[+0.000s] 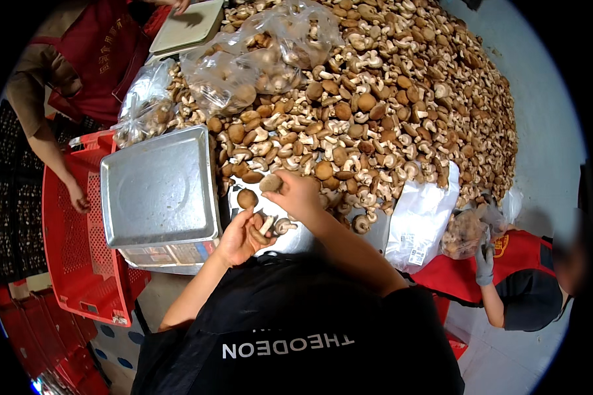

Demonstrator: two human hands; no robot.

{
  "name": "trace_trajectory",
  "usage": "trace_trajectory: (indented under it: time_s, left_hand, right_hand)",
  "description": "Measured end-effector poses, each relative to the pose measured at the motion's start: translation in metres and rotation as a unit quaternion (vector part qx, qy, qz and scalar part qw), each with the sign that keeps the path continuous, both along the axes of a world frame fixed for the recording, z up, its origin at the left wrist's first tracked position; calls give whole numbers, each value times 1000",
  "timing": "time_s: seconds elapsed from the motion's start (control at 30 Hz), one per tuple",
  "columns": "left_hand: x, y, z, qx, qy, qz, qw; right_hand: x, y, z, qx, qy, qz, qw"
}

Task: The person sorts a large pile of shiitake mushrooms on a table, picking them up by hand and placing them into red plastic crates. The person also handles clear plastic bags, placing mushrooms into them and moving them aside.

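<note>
Shiitake mushrooms point(365, 102) lie in a large heap before me, spread over a metal table top point(299, 239). My left hand point(242, 237), palm turned up, cradles a few mushrooms point(261, 230), one with its pale stem showing. Its fingertips touch or nearly touch a round brown cap point(247, 198). Between thumb and fingers of my right hand point(296, 195) is a mushroom with a greyish-brown cap point(271, 183), just to the right of that brown cap. One more mushroom point(283, 226) lies on the metal beside my left hand.
A metal tray point(158, 187) rests on a box left of me, beside a red plastic crate point(86, 237). Clear bags of mushrooms point(227, 81) lie on the heap's left, white plastic bags point(422, 212) at right. Co-workers in red aprons stand left and right; one gloved hand point(485, 264) holds a bag.
</note>
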State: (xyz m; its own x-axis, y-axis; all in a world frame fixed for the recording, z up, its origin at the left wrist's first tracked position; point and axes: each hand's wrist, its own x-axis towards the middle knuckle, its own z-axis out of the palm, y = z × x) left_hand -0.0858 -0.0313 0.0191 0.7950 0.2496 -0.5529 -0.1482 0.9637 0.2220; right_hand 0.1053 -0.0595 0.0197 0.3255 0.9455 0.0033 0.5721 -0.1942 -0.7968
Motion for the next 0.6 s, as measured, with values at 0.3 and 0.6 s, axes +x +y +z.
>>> trace_trajectory:
  time_s: [0.3,0.6]
  left_hand:
    - [43,-23,-11,63,-15,-192,979]
    - [47,-25,28,158,-184,-163,956]
  right_hand:
    - [6,-94,45,-16,86,105,991]
    - [97,-150,26,102,-146,-214,960]
